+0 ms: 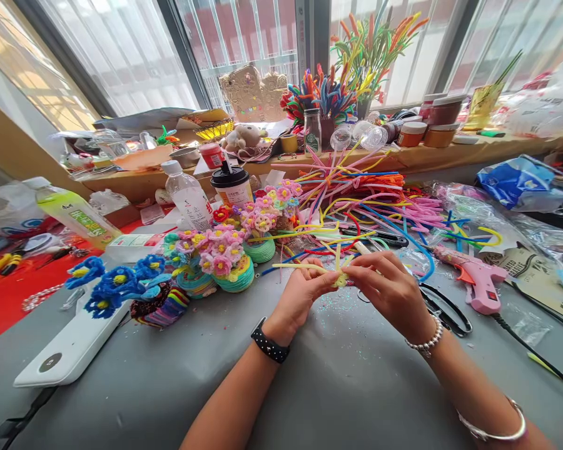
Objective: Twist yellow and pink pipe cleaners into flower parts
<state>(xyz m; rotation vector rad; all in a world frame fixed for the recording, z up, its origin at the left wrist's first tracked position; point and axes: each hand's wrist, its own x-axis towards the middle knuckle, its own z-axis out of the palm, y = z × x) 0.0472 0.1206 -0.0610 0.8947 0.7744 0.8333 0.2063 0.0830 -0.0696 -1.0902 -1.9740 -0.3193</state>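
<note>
Between my two hands, above the grey table, is a small pale yellow pipe-cleaner piece [340,279] with a coiled part and a short end sticking up. My left hand [304,289] pinches its left side, and a long pale yellow stem pokes out leftward past the fingers. On the other side, my right hand [390,289] has thumb and fingertips closed on the piece. Glitter specks lie on the table below. Pink pipe-cleaner flowers [221,249] in a turquoise pot [234,278] and blue flowers [117,284] in a striped pot [162,305] stand to the left.
A pink glue gun [485,284] with a black cord lies right, beside black-handled scissors [450,312]. Loose pipe cleaners [356,194] pile up behind my hands. Bottles, a lidded cup [232,184] and a white power bank [70,344] are at left.
</note>
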